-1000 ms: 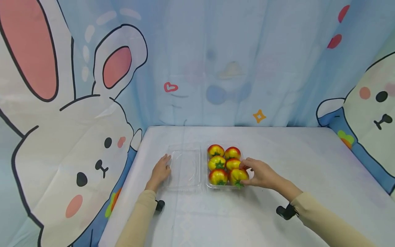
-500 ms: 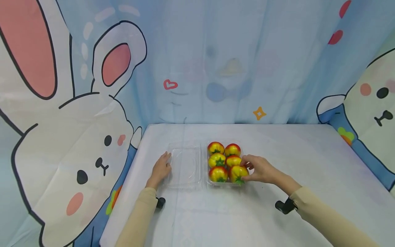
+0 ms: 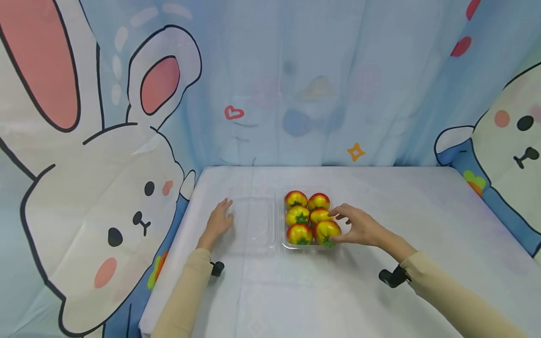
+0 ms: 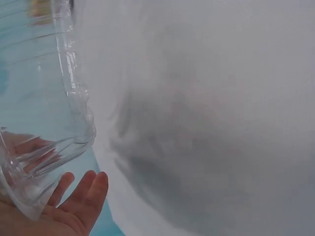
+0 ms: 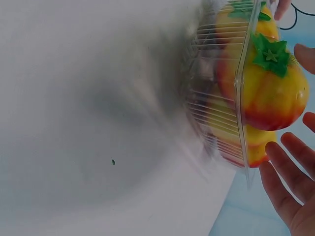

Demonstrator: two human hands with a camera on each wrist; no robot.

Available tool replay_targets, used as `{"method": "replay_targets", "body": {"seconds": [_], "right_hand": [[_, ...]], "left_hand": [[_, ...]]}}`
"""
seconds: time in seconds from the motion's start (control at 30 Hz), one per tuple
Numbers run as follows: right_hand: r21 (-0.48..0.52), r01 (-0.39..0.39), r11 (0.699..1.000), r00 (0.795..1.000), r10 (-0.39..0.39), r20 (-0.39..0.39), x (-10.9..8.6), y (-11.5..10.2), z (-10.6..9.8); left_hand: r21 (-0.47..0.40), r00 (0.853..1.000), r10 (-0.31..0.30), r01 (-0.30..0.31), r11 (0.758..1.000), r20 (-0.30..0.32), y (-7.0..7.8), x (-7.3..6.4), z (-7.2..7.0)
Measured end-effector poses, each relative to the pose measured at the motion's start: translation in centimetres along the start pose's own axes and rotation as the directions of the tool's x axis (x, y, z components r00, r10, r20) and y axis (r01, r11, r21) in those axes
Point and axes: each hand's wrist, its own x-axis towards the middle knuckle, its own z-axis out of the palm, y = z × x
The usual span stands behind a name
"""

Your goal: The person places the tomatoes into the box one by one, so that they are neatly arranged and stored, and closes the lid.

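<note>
A clear plastic box [image 3: 310, 247] holds several yellow-and-red, tomato-like fruits with green star-shaped tops. Its clear lid [image 3: 253, 225] lies spread out to the left. My right hand [image 3: 361, 227] hovers at the box's right side, thumb and fingers spread around the front right fruit [image 3: 327, 231]. In the right wrist view, thumb and fingers stand apart around that fruit [image 5: 273, 96]; whether a fingertip touches it I cannot tell. My left hand [image 3: 218, 220] is beside the lid's left edge, fingers extended. In the left wrist view, fingers [image 4: 96, 191] show near the transparent lid corner [image 4: 49, 157].
A white cloth covers the table [image 3: 287, 300]. Behind it hangs a blue curtain [image 3: 262, 84] with cartoon animals. A tiny dark green speck [image 5: 113, 162] lies on the cloth in the right wrist view.
My right hand's fingers have spread a little away from the front right fruit. My left hand has drawn slightly left, off the lid's edge. The fruits keep their places.
</note>
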Motion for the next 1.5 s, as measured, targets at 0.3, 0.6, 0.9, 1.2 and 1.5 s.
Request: {"method": "replay_targets", "body": {"seconds": [0.3, 0.6, 0.9, 1.2, 1.5], "right_hand": [[0.022, -0.084, 0.996, 0.996, 0.085, -0.041, -1.1, 0.7, -0.4], [0.087, -0.145, 0.986, 0.983, 0.153, -0.103, -2.9, 1.7, -0.8], [0.131, -0.225, 0.966, 0.966, 0.238, -0.1, -4.1, 3.1, -1.0], [0.162, -0.284, 0.945, 0.948, 0.302, -0.101, -4.2, 3.8, -0.3], [0.194, -0.316, 0.929, 0.936, 0.338, -0.097, -3.8, 3.8, 0.4]], "left_hand": [[-0.002, 0.999, 0.026, -0.026, 1.0, -0.021, 2.2, 0.5, -1.7], [-0.035, 0.992, 0.123, -0.124, 0.992, -0.011, 5.2, 1.0, -3.9], [-0.073, 0.989, 0.145, -0.143, 0.987, 0.021, 7.6, 1.4, -5.2], [-0.063, 0.983, 0.184, -0.183, 0.981, 0.011, 9.3, 1.5, -5.4], [-0.047, 0.981, 0.193, -0.192, 0.98, 0.016, 10.8, 1.9, -5.4]]}}
